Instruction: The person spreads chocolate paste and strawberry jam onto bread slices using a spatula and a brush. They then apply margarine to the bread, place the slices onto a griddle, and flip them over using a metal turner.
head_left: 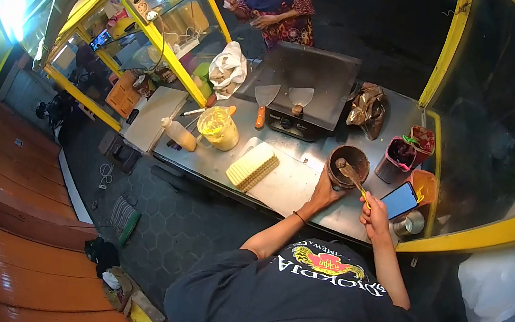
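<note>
My left hand (324,196) is wrapped around the side of a round tub (362,158) whose inside is coated with dark brown spread. In my right hand (374,217) is the yellow handle of a spatula (354,174); its brown-smeared blade dips into the tub's mouth. To the left of the tub, a block of pale yellow bread (248,166) with a brown side lies by a white sheet (286,189). A phone (399,200) with a lit screen rests just right of my right hand.
Behind the bread stands a flat griddle (306,78) with two scrapers (266,95) at its front. A yellow-smeared pitcher (219,130) and a squeeze bottle (178,134) are left. Open containers (397,160) and a metal can (409,222) stand right. A person (268,2) is beyond the griddle.
</note>
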`<state>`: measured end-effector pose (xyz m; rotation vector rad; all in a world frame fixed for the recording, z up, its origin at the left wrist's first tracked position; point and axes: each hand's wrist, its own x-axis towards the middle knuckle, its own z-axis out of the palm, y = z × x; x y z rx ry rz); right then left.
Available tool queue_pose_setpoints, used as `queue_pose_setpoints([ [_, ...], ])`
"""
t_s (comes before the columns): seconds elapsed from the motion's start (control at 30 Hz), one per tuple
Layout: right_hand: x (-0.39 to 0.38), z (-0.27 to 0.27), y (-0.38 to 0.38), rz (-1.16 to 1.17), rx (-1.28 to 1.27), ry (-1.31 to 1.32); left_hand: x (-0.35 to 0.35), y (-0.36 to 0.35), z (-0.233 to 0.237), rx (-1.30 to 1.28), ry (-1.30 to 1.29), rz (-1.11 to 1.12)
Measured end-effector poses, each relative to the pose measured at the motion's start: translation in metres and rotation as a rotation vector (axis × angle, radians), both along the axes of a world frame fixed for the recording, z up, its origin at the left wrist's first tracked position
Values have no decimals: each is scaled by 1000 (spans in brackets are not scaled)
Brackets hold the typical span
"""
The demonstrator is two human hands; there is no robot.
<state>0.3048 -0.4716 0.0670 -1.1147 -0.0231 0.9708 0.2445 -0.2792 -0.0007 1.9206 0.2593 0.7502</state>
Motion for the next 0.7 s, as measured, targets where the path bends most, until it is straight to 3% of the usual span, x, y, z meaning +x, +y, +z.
queue_pose_setpoints([
  [0.3,-9,12,3,-27,1,-81,-2,7,-1,-4,2,-35],
  [0.5,-20,20,2,-59,-12,-134,-35,43,-12,142,143,-37],
  [0.7,-30,22,3,-91,-19,-180,-82,85,34,-62,113,24],
])
